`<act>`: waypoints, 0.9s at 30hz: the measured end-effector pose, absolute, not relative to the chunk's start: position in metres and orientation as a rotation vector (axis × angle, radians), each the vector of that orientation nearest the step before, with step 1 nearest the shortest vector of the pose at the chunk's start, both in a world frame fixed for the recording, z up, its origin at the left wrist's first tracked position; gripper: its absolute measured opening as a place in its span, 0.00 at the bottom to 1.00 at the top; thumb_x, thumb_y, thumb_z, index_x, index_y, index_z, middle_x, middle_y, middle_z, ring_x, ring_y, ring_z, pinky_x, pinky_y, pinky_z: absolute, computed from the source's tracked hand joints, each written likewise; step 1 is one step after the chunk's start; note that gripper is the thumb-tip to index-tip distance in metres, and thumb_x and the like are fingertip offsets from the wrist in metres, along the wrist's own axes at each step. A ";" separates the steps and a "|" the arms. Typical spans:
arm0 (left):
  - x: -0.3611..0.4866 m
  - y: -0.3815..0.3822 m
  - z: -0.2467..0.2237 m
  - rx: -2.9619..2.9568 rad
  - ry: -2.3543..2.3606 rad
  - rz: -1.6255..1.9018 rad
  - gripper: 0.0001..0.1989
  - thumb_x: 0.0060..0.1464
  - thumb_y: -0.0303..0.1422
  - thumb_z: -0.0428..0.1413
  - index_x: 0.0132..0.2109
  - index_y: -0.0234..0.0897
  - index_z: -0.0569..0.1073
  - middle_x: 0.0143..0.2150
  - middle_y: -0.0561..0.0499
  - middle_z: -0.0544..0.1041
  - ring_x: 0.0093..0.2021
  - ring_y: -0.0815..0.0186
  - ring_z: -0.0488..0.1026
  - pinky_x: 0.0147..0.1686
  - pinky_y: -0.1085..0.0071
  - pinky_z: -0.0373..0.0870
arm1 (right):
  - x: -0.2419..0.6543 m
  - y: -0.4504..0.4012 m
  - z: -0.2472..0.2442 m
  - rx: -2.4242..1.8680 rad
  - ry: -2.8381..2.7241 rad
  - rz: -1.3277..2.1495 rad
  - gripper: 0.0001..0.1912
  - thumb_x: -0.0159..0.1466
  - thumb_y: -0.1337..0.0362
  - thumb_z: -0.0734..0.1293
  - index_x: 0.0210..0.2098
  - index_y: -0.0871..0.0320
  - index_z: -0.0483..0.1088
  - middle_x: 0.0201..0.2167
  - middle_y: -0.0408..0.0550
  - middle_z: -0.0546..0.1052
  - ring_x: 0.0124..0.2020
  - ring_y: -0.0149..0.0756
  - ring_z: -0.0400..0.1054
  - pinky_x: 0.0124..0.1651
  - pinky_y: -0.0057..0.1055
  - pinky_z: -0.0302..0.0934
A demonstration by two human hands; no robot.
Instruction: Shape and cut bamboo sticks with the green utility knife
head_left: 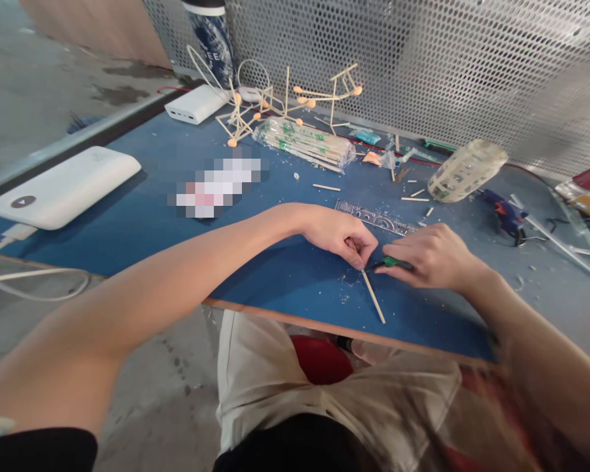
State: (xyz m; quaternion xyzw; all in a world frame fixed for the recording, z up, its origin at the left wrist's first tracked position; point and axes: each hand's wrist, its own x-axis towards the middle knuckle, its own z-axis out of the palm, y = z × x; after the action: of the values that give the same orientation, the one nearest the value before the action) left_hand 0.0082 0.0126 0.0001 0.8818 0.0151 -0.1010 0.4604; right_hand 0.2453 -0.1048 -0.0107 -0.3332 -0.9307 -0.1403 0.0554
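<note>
My left hand (341, 237) pinches a thin wooden stick (374, 298) against the blue tabletop. The lower part of the stick points towards the table's front edge; its upper end is hidden in my fingers. My right hand (430, 257) is closed around a cutter with a green handle (396, 262). Its dark tip is at the stick, just beside my left fingertips; whether it touches the wood I cannot tell. Directly behind both hands lies a clear stencil ruler (373, 218), its right end partly covered by my right hand.
Stick models with orange joints (256, 117) stand at the back beside a bag of sticks (305, 141). A glue gun (504, 216) and a cylindrical container (467, 170) are on the right. White power banks (69, 187) lie left, near a tumbler (211, 42). Stick offcuts (415, 199) are scattered about.
</note>
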 end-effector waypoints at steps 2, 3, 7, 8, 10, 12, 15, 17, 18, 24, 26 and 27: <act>0.008 0.012 0.001 2.161 0.034 -0.249 0.08 0.59 0.38 0.59 0.41 0.39 0.77 0.37 0.53 0.80 0.36 0.69 0.74 0.40 0.71 0.67 | 0.250 -0.105 -0.010 -1.032 -2.827 -0.433 0.19 0.72 0.47 0.63 0.31 0.53 0.67 0.20 0.36 0.69 0.23 0.31 0.64 0.29 0.34 0.43; 0.009 0.012 0.001 2.157 0.035 -0.250 0.08 0.58 0.38 0.60 0.40 0.39 0.77 0.38 0.52 0.81 0.35 0.69 0.74 0.40 0.71 0.67 | 0.251 -0.105 -0.010 -1.041 -2.824 -0.436 0.18 0.72 0.48 0.63 0.31 0.53 0.67 0.20 0.36 0.69 0.23 0.31 0.64 0.29 0.34 0.43; 0.009 0.012 -0.001 2.144 0.046 -0.256 0.07 0.57 0.37 0.60 0.40 0.39 0.77 0.37 0.53 0.81 0.36 0.68 0.74 0.41 0.71 0.68 | 0.246 -0.110 -0.013 -1.061 -2.803 -0.446 0.17 0.72 0.48 0.63 0.32 0.52 0.67 0.21 0.36 0.70 0.23 0.31 0.65 0.29 0.35 0.43; 0.009 0.013 -0.001 2.143 0.042 -0.255 0.07 0.57 0.37 0.60 0.39 0.39 0.77 0.37 0.53 0.81 0.36 0.68 0.75 0.41 0.71 0.68 | 0.244 -0.110 -0.014 -1.064 -2.803 -0.447 0.17 0.72 0.48 0.63 0.32 0.52 0.66 0.22 0.36 0.70 0.23 0.31 0.65 0.28 0.35 0.43; 0.008 0.013 -0.002 2.149 0.030 -0.250 0.07 0.58 0.38 0.60 0.40 0.39 0.77 0.36 0.53 0.80 0.36 0.68 0.75 0.40 0.71 0.68 | 0.242 -0.111 -0.013 -1.064 -2.805 -0.445 0.17 0.72 0.48 0.63 0.32 0.52 0.66 0.22 0.36 0.71 0.23 0.31 0.65 0.29 0.35 0.43; 0.008 0.013 -0.001 2.157 0.025 -0.246 0.08 0.59 0.38 0.59 0.41 0.39 0.77 0.36 0.53 0.80 0.36 0.68 0.74 0.40 0.71 0.68 | 0.245 -0.110 -0.012 -1.053 -2.812 -0.450 0.18 0.72 0.48 0.63 0.32 0.52 0.67 0.21 0.36 0.70 0.23 0.31 0.65 0.29 0.35 0.43; 0.007 0.013 0.000 2.173 0.035 -0.245 0.08 0.60 0.39 0.59 0.41 0.39 0.77 0.38 0.53 0.80 0.35 0.69 0.74 0.40 0.71 0.67 | 0.249 -0.108 -0.010 -1.050 -2.811 -0.462 0.18 0.71 0.47 0.63 0.32 0.52 0.67 0.21 0.36 0.70 0.23 0.32 0.65 0.29 0.34 0.43; 0.007 0.013 -0.001 2.184 0.037 -0.245 0.08 0.60 0.39 0.59 0.41 0.39 0.77 0.38 0.52 0.80 0.35 0.69 0.74 0.40 0.72 0.67 | 0.248 -0.108 -0.011 -1.059 -2.801 -0.465 0.18 0.71 0.47 0.63 0.32 0.52 0.68 0.21 0.37 0.70 0.23 0.32 0.65 0.29 0.34 0.43; 0.007 0.014 -0.002 2.185 0.033 -0.246 0.08 0.60 0.39 0.59 0.41 0.39 0.77 0.38 0.52 0.80 0.36 0.69 0.74 0.40 0.72 0.67 | 0.246 -0.108 -0.011 -1.065 -2.797 -0.465 0.18 0.71 0.47 0.64 0.32 0.52 0.68 0.21 0.37 0.71 0.23 0.32 0.65 0.29 0.35 0.43; 0.008 0.017 -0.008 2.134 0.018 -0.236 0.09 0.60 0.40 0.59 0.41 0.40 0.76 0.37 0.53 0.81 0.38 0.68 0.75 0.41 0.71 0.68 | 0.242 -0.109 -0.012 -1.056 -2.819 -0.422 0.18 0.72 0.47 0.63 0.32 0.52 0.68 0.21 0.37 0.72 0.23 0.32 0.65 0.29 0.34 0.42; 0.009 0.017 -0.008 2.128 0.019 -0.242 0.08 0.60 0.40 0.59 0.40 0.40 0.76 0.38 0.53 0.81 0.39 0.68 0.75 0.42 0.72 0.69 | 0.245 -0.108 -0.010 -1.055 -2.820 -0.405 0.19 0.72 0.47 0.63 0.31 0.53 0.68 0.20 0.37 0.70 0.23 0.32 0.65 0.29 0.34 0.42; 0.009 0.017 -0.008 2.131 0.015 -0.249 0.08 0.59 0.39 0.59 0.40 0.40 0.76 0.38 0.53 0.81 0.39 0.68 0.75 0.42 0.72 0.69 | 0.245 -0.108 -0.010 -1.059 -2.817 -0.401 0.19 0.72 0.47 0.63 0.31 0.53 0.68 0.20 0.37 0.70 0.22 0.32 0.64 0.29 0.34 0.42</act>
State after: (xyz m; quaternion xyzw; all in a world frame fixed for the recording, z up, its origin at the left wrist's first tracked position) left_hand 0.0090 0.0169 -0.0080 0.8725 0.0061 -0.1019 0.4779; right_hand 0.2451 -0.1077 -0.0098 -0.3483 -0.9266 -0.1319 0.0529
